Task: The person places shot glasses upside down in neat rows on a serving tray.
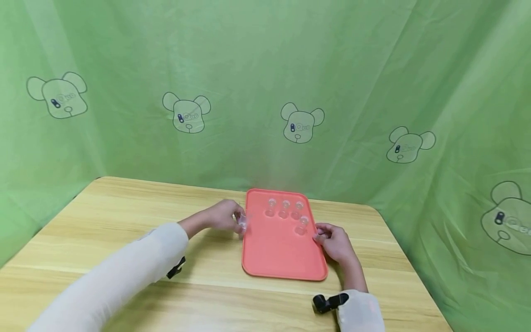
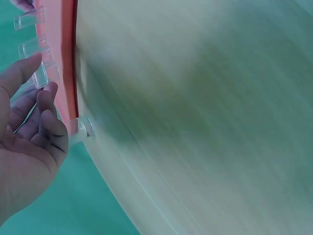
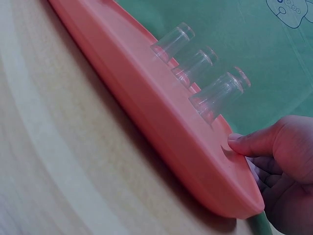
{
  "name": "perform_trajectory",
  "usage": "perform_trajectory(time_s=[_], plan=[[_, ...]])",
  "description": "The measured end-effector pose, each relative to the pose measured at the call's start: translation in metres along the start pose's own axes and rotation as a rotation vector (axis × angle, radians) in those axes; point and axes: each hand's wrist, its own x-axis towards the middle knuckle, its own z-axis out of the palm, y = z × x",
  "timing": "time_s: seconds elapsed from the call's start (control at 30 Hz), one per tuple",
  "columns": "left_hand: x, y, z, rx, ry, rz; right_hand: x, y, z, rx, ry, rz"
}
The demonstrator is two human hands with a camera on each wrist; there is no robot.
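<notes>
My left hand [image 1: 226,216] [image 2: 29,127] pinches a small clear cup [image 1: 243,222] [image 2: 40,76] between thumb and fingers, over the left rim of the red tray [image 1: 282,258] [image 3: 146,93]. Several clear cups stand on the tray: a row at its far end, including one cup [image 1: 271,208], and another [image 1: 302,225] nearer the right rim. The right hand [image 1: 336,242] [image 3: 283,161] grips the tray's right rim, thumb on top and the other fingers partly hidden below. In the left wrist view, one more clear cup [image 2: 83,128] is beside the tray's edge.
The tray lies on a light wooden table [image 1: 137,207], near its far edge. Behind and around the table hangs a green cloth [image 1: 249,55] with bear-head drawings. Black wrist devices [image 1: 329,302] are at both sleeves.
</notes>
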Motion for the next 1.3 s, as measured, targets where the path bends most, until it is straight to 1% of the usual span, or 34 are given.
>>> perform_trajectory(time_s=[0.23, 0.33, 0.37, 0.47, 0.6, 0.8, 0.93, 1.13, 1.3], plan=[[0.008, 0.013, -0.001, -0.016, -0.007, -0.009, -0.001, -0.001, 0.000, 0.003, 0.000, -0.006], [0.012, 0.017, 0.001, -0.014, -0.002, 0.000, -0.001, -0.002, 0.000, 0.005, 0.001, -0.008], [0.014, 0.019, 0.002, -0.016, 0.005, 0.006, -0.001, -0.001, 0.000, 0.004, 0.001, -0.009], [0.019, 0.022, 0.005, -0.035, 0.021, -0.001, 0.000, -0.001, 0.000, 0.004, 0.000, -0.008], [0.027, 0.028, 0.010, -0.065, 0.033, -0.021, 0.000, 0.000, 0.000, 0.003, -0.001, -0.004], [0.037, 0.036, 0.017, -0.109, 0.052, -0.015, 0.000, 0.000, 0.000, -0.001, 0.000, -0.007], [0.043, 0.038, 0.024, -0.141, 0.058, -0.011, 0.000, 0.001, 0.000, 0.000, 0.001, -0.008], [0.048, 0.038, 0.033, -0.174, 0.085, -0.040, 0.001, 0.002, 0.000, -0.008, 0.001, -0.008], [0.050, 0.039, 0.037, -0.193, 0.086, -0.095, 0.001, 0.002, 0.000, -0.004, -0.004, 0.002]])
